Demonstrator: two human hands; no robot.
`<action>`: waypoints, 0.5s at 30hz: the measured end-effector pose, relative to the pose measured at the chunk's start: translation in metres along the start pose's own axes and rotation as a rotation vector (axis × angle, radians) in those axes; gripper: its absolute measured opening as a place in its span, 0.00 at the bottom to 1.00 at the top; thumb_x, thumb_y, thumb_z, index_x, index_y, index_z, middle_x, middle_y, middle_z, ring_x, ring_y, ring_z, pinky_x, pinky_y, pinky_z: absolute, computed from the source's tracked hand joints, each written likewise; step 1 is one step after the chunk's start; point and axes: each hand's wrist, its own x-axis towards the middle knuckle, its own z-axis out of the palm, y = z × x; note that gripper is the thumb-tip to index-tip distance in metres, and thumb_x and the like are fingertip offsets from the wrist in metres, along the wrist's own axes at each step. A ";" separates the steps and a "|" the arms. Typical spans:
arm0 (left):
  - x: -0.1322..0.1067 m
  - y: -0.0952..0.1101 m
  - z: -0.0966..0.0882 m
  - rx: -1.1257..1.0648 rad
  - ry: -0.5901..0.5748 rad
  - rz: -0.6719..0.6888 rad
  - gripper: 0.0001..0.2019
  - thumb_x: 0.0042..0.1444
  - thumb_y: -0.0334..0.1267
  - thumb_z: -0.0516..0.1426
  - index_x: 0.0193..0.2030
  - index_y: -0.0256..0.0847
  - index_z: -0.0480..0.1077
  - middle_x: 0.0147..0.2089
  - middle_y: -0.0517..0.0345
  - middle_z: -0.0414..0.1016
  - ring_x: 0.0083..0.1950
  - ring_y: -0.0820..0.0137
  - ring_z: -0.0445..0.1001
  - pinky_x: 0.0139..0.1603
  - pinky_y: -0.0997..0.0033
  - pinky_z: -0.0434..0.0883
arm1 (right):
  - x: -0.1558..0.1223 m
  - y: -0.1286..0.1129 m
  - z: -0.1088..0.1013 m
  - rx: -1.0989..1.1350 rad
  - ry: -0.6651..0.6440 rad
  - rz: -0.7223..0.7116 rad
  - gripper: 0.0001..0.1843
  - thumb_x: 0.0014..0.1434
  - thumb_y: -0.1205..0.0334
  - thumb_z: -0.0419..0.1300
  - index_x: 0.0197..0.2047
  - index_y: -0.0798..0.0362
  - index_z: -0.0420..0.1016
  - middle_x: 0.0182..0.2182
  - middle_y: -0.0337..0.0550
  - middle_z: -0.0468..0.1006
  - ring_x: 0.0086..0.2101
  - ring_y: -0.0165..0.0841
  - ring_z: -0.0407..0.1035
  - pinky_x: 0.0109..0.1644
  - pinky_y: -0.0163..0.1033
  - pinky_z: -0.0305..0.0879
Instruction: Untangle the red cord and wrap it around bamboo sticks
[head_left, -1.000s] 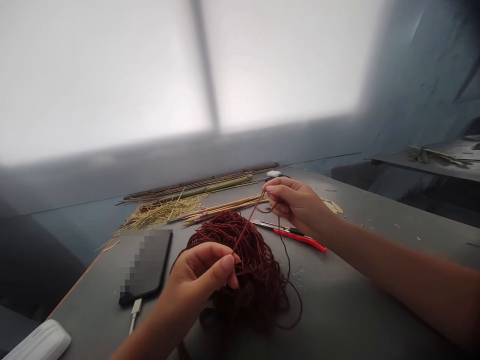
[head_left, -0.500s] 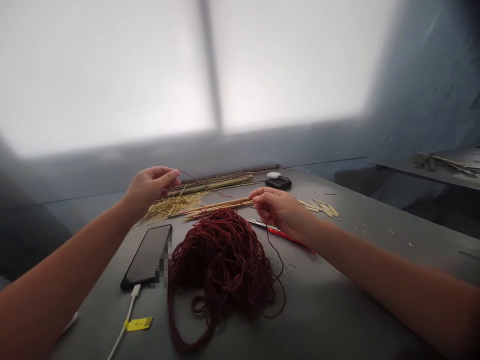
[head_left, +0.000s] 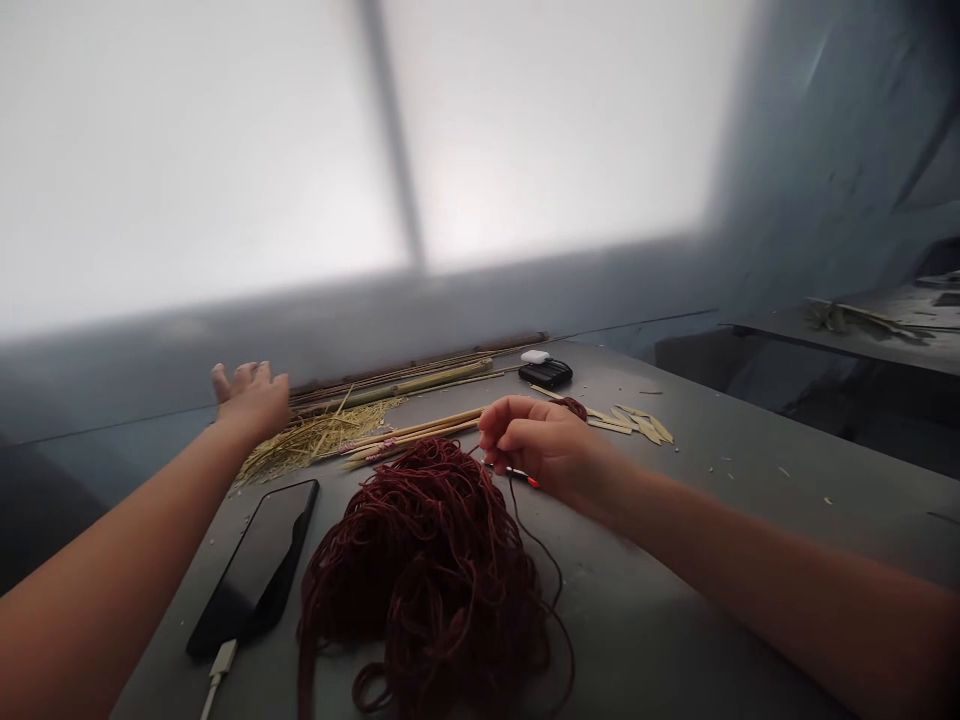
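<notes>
A heap of dark red cord [head_left: 435, 560] lies in front of me on the grey table. My right hand [head_left: 536, 445] is above its far right side, fingers curled in a pinch on a strand of the cord; a loose length hangs below. A small dark red coil [head_left: 576, 407] shows just behind its knuckles. My left hand [head_left: 251, 400] is stretched out at the far left, fingers apart, with no cord seen in it. It is by a pile of straw-like shavings [head_left: 322, 437]. Pale sticks [head_left: 420, 434] with reddish markings lie beyond the heap.
A black phone [head_left: 255, 565] with a white cable [head_left: 222, 660] lies left of the cord. Bamboo poles [head_left: 442, 377] run along the back. A black device [head_left: 545, 374] with a white case [head_left: 535, 356], pale strips [head_left: 641, 425] and a red-tipped tool [head_left: 532, 481] are around my right hand.
My left hand has let go of the strand and moved left, its fingers spreading. My right hand stays pinched near the cord heap. The view has shifted slightly.
</notes>
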 end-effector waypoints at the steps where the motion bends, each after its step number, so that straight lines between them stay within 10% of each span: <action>1: -0.003 0.006 0.007 0.015 0.026 -0.021 0.18 0.64 0.44 0.59 0.58 0.38 0.70 0.60 0.50 0.71 0.56 0.54 0.73 0.55 0.48 0.74 | 0.000 0.002 0.000 -0.010 -0.020 -0.019 0.09 0.37 0.72 0.59 0.26 0.54 0.76 0.24 0.37 0.76 0.27 0.29 0.70 0.33 0.36 0.64; 6: -0.054 0.071 0.048 -0.090 0.013 -0.039 0.16 0.65 0.43 0.53 0.52 0.36 0.74 0.56 0.46 0.77 0.64 0.48 0.68 0.67 0.46 0.60 | -0.008 0.007 0.004 -0.034 -0.142 -0.207 0.08 0.47 0.74 0.64 0.30 0.52 0.78 0.28 0.36 0.80 0.32 0.27 0.73 0.40 0.35 0.70; 11: -0.149 0.140 0.067 -0.904 -0.473 -0.225 0.18 0.60 0.52 0.55 0.48 0.45 0.76 0.53 0.53 0.82 0.60 0.58 0.74 0.63 0.57 0.65 | -0.029 -0.002 0.019 0.100 -0.108 -0.457 0.06 0.56 0.70 0.67 0.33 0.48 0.78 0.32 0.33 0.82 0.37 0.27 0.78 0.47 0.35 0.74; 15: -0.188 0.153 0.068 -1.186 -0.777 -0.237 0.20 0.51 0.49 0.65 0.48 0.43 0.74 0.43 0.53 0.82 0.53 0.62 0.76 0.54 0.65 0.69 | -0.041 -0.010 0.020 -0.061 -0.117 -0.682 0.12 0.64 0.70 0.58 0.38 0.45 0.80 0.38 0.36 0.84 0.43 0.31 0.79 0.51 0.40 0.76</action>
